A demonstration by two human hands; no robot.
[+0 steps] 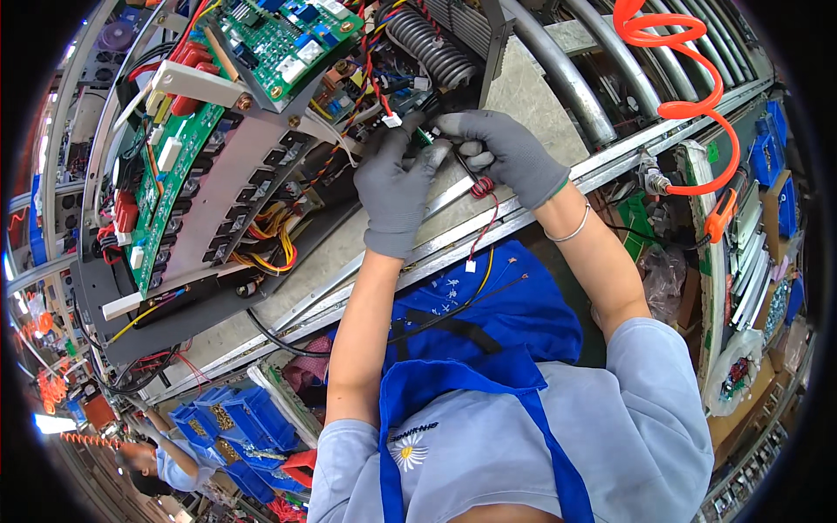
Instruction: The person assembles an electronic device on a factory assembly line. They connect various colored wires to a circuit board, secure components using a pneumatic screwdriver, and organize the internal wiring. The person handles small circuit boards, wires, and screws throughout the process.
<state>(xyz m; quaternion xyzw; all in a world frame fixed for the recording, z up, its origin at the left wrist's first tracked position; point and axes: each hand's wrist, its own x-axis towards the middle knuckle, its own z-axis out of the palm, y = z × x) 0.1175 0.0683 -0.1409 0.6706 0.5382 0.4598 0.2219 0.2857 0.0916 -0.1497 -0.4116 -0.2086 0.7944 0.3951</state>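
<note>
Both my hands wear grey gloves and meet above the metal edge of the work line. My left hand [395,192] is closed, its thumb and fingers pinching a small green circuit board [425,137]. Close against that board, my right hand [510,155] is closed too, fingers curled; what its fingertips grip is hidden. A thin red-and-black wire with a wound coil [481,186] hangs below the right fingers, ending in a white plug [471,266]. Just beyond the left fingertips, another white plug [392,120] sits on twisted red wires.
An open machine chassis with a large green circuit board [179,196] and a raised board [292,48] stands at left. Steel rollers [567,74] lie at upper right, beside a coiled orange air hose [728,105]. Blue parts bins [231,418] and another person [174,462] are at lower left.
</note>
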